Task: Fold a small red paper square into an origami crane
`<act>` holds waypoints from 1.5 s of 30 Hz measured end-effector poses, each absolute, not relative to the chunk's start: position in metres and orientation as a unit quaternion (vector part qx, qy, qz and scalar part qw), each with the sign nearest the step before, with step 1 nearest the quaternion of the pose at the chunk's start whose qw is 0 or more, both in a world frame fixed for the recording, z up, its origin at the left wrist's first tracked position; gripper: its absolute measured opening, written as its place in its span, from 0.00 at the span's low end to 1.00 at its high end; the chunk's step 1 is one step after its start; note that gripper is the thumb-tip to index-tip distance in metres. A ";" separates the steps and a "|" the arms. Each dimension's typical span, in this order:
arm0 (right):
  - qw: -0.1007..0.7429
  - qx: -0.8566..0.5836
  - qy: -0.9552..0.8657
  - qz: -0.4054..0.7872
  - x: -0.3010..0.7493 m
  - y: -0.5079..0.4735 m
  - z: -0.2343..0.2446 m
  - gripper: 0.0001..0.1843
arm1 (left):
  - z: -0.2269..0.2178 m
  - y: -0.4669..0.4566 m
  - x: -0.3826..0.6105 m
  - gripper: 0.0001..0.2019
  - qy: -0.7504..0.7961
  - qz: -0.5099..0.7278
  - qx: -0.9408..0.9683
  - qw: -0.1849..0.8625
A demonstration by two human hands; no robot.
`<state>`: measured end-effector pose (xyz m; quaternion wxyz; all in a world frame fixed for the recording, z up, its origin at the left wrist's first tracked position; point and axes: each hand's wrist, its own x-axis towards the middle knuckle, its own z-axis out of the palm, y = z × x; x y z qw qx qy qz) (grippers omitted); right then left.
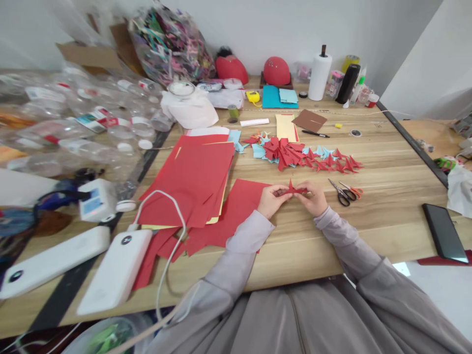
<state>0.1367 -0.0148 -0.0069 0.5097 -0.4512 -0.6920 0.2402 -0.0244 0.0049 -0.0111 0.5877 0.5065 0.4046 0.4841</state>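
Between my two hands is a small folded red paper piece (291, 188) with a point sticking up, like an origami crane. My left hand (272, 199) pinches its left side. On its right side, the fingers of my right hand (312, 197) are closed. Just beyond lies a pile of folded red paper pieces (282, 153), with light blue ones (260, 150) among them. A row of small red paper cranes (344, 162) stretches to the right of the pile. Beside my left forearm, red paper sheets (241, 204) lie partly under the sleeve.
Two pairs of scissors (344, 194) lie right of my hands. A stack of red sheets (191, 177) and white power banks (118, 268) with a cable are on the left, near many plastic bottles (121, 128). A black phone (444, 231) rests at the right edge.
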 end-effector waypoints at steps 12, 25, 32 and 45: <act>0.460 -0.463 -0.522 0.549 0.135 -0.010 -0.006 0.19 | -0.001 0.005 -0.024 0.18 0.400 0.435 0.484 0.645; 0.478 -0.460 -0.475 0.578 0.131 -0.013 0.000 0.16 | 0.002 0.010 -0.027 0.12 0.362 0.406 0.503 0.672; 0.477 -0.446 -0.460 0.602 0.131 -0.011 0.001 0.15 | 0.005 0.008 -0.026 0.12 0.371 0.431 0.455 0.685; 0.500 -0.411 -0.442 0.621 0.128 -0.011 -0.003 0.13 | 0.010 0.009 -0.022 0.09 0.354 0.447 0.406 0.714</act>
